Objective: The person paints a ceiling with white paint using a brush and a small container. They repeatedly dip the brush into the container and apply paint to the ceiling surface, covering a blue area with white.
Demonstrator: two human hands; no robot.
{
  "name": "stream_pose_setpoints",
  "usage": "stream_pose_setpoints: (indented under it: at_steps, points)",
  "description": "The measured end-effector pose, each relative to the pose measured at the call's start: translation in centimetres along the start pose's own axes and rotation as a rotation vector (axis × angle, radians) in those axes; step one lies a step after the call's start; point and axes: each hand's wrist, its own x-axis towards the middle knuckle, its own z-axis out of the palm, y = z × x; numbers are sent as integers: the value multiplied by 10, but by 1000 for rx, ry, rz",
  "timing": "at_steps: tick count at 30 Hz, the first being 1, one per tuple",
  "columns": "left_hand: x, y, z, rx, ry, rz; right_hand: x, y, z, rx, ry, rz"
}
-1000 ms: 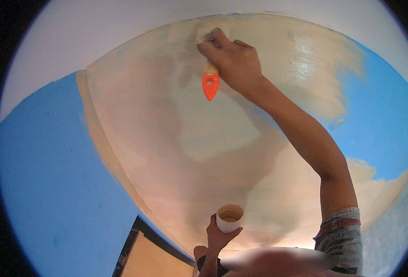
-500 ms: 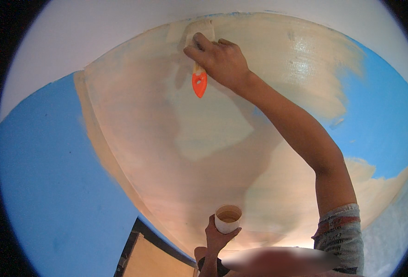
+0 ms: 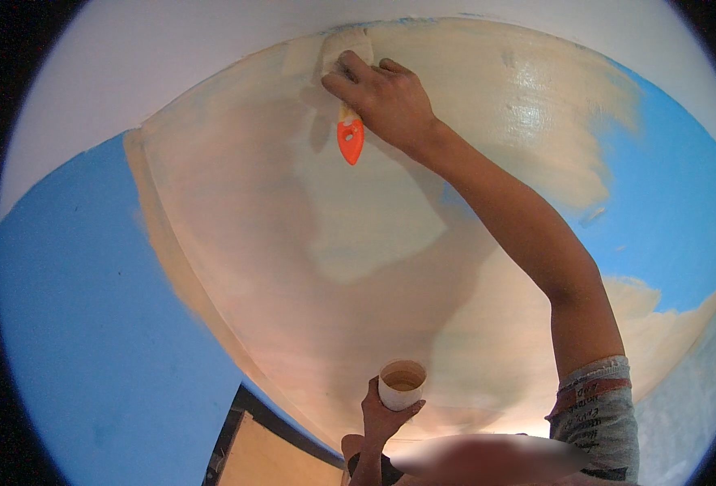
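One brush [image 3: 351, 142], clasped in the right grip [image 3: 390, 99], has slid toward nine o'clock — likely extending the cream coat [image 3: 463, 85] — left grip [image 3: 383, 419] holding a cup [image 3: 401, 395].

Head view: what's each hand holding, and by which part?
Right hand: paintbrush, by the handle near the bristles, orange end free. Left hand: white cup, by its lower sides.

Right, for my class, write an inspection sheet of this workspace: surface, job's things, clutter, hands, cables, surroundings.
Surface: wall, mostly cream, with a blue area at right.
Job's things: brush with orange handle end; white cup, tan inside.
Clutter: nothing seen.
Hands: right hand grips the brush near the wall's top; left hand holds the cup.
Cables: nothing seen.
Surroundings: pale ceiling; blue wall at left; dark-framed tan panel at lower left.
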Motion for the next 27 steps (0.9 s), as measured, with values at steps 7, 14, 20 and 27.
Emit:
stream_pose_setpoints:
  at_steps: [7, 14, 20, 27]
  points:
    - [1, 6, -3, 61, -26, -26, 4, -3, -4, 13, -14, 16]
    - [-1, 7, -4, 47, -43, -79, -1, 2, 2, -18, 0, 20]
    - [-1, 3, -1, 71, -41, -46, -3, 7, 0, -77, -23, 23]
    - [-1, 2, 1, 76, -18, -16, -9, 18, -6, -79, 140, -6]
